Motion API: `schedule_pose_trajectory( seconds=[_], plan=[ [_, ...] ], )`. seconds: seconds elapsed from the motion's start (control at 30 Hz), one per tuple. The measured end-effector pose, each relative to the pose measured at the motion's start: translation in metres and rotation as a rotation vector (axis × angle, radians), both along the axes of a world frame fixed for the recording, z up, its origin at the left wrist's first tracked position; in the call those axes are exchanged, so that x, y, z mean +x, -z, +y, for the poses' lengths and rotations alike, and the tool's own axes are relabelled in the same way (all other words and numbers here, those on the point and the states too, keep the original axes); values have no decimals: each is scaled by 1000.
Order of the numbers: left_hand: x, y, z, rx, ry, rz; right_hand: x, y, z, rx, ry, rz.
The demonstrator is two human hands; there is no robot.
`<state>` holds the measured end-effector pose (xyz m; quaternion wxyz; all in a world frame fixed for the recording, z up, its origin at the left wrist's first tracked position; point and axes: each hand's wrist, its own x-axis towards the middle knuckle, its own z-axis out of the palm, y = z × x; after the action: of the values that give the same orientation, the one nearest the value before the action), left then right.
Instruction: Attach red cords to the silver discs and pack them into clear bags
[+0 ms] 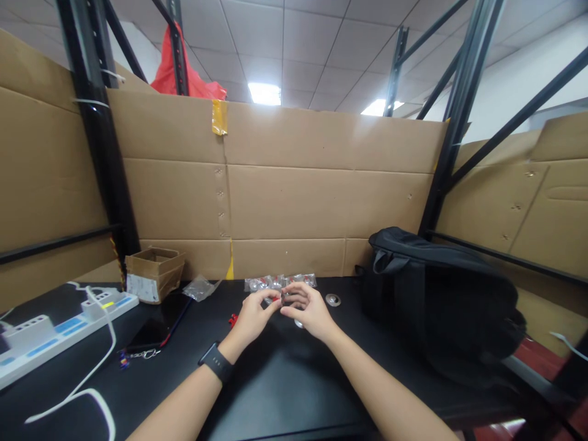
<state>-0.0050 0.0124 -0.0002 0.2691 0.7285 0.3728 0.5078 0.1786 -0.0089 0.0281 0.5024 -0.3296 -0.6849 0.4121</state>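
My left hand [256,314], with a dark watch on its wrist, meets my right hand [310,310] just above the black table. The fingertips of both hands are closed around a small shiny piece [282,298], seen edge-on and mostly covered by the fingers. A bit of red shows beside it at the left fingertips. Behind the hands lies a row of small clear packets [261,283] with silvery round pieces in them. Small red pieces [233,320] lie left of my left hand. A silvery round piece [298,323] is partly hidden under my right hand.
A round metal ring-like piece [333,300] lies right of the hands, near a large black bag [441,300]. On the left are a small cardboard box [155,274], a clear plastic bag [200,288], a phone [158,324] and a white power strip [68,337]. Cardboard walls enclose the table.
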Motion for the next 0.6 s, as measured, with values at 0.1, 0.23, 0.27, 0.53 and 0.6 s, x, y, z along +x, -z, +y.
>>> schedule_pose_trajectory(
  seconds=[0.1,0.23,0.27,0.53,0.6],
  plan=[
    [-1,3,1,29,-61,16,-1,3,1,-24,18,-13],
    [-1,9,6,23,-67,20,-1,6,2,-46,50,-31],
    [-1,10,8,19,-56,13,-1,6,2,-39,59,-42],
    [0,20,19,-17,-33,-75,3,-2,0,236,133,-275],
    [1,21,20,-54,12,-78,5,-3,1,329,177,-311]
  ],
)
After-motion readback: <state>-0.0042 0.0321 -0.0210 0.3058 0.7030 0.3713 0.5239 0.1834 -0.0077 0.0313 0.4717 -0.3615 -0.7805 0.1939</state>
